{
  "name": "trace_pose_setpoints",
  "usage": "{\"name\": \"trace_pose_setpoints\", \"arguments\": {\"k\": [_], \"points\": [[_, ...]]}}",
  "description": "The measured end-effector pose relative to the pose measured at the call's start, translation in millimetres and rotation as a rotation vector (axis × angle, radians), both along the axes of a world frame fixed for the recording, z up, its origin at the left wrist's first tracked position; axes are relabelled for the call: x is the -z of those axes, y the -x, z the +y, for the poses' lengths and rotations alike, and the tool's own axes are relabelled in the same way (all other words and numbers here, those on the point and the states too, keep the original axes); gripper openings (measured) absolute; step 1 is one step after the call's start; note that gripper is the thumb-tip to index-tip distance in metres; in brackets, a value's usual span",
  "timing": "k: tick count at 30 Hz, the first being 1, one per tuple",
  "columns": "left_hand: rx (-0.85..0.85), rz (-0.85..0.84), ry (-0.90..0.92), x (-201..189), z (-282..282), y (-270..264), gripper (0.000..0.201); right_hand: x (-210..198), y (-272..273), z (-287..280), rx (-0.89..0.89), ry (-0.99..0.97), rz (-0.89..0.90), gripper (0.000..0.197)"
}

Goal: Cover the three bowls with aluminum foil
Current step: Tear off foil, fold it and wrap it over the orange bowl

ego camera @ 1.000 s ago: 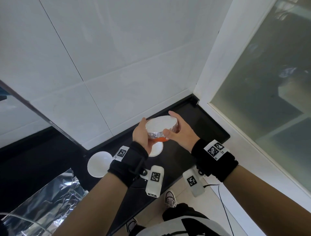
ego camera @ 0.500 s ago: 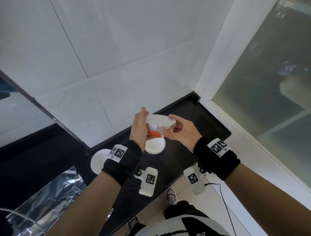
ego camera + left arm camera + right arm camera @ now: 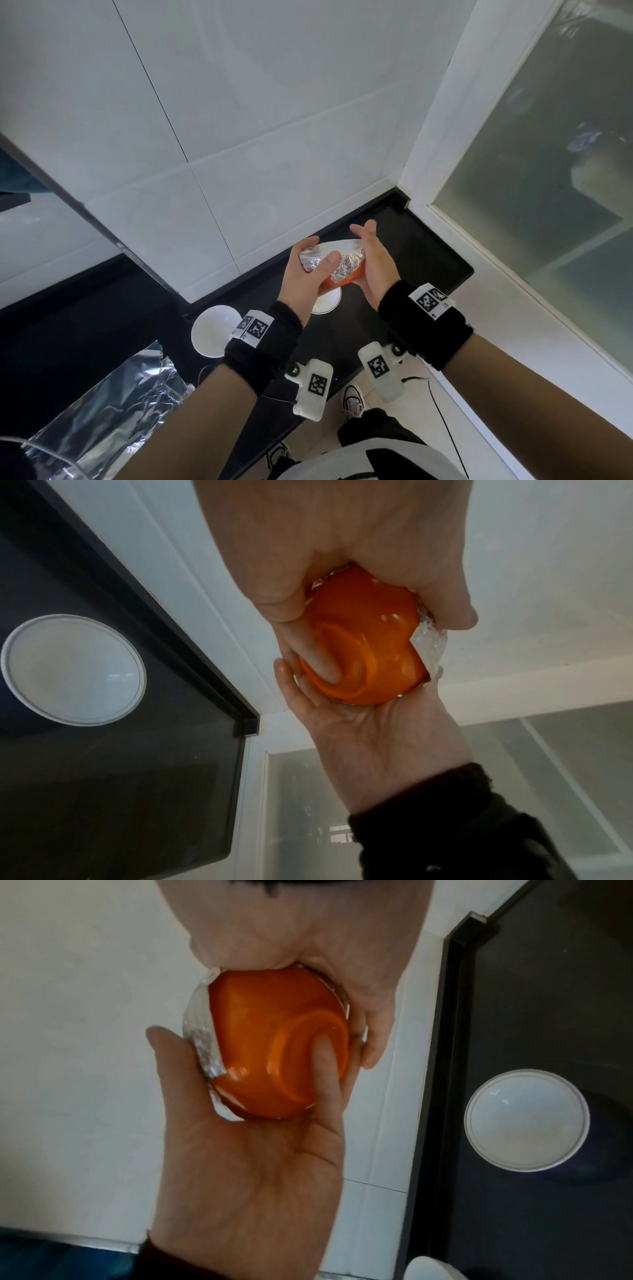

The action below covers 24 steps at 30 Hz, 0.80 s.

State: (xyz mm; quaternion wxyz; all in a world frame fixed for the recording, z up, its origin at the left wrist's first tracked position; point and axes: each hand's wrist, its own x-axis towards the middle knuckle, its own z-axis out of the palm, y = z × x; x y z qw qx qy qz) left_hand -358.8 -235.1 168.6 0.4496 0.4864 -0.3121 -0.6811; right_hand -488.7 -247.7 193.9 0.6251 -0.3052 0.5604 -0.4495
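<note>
both hands hold the small orange plastic bowl [image 3: 342, 279] up above the glossy black bench [image 3: 428, 260], likely to crimp its crinkled aluminium foil cover [image 3: 337, 253] round the rim. the left hand [image 3: 305, 277] has its grip clamped on the foil edge; the right hand [image 3: 371, 263] cups the far side. two white-lined bowls [image 3: 212, 330] sit uncovered below, by a white tiled wall [image 3: 239, 120].

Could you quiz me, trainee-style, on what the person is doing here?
1. True or false: the foil-wrapped orange plastic bowl rests on the black countertop.
2. Multiple choice: how many uncovered round white bowls stand on the counter? A) none B) one C) two
3. Fill in: the loose crinkled sheet of aluminium foil lies toward the person's ____ side.

Key
1. False: the left hand and right hand hold it in the air.
2. C: one white bowl near the left wrist, the other white bowl beneath the hands.
3. Left.
</note>
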Motion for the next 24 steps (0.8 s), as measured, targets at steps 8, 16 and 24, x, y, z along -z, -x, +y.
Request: {"name": "trace_pose_setpoints", "arguments": {"k": [8,16,24], "points": [[-0.062,0.075,-0.094,19,-22,30,0.069,27,29,-13,-0.124,0.124,0.182,0.042],[-0.148,0.08,-0.057,42,-36,62,0.073,41,57,-42,-0.241,0.078,0.154,0.054],[-0.196,0.05,-0.03,67,-56,89,0.054,61,85,-68,-0.373,0.039,0.214,0.075]]}}
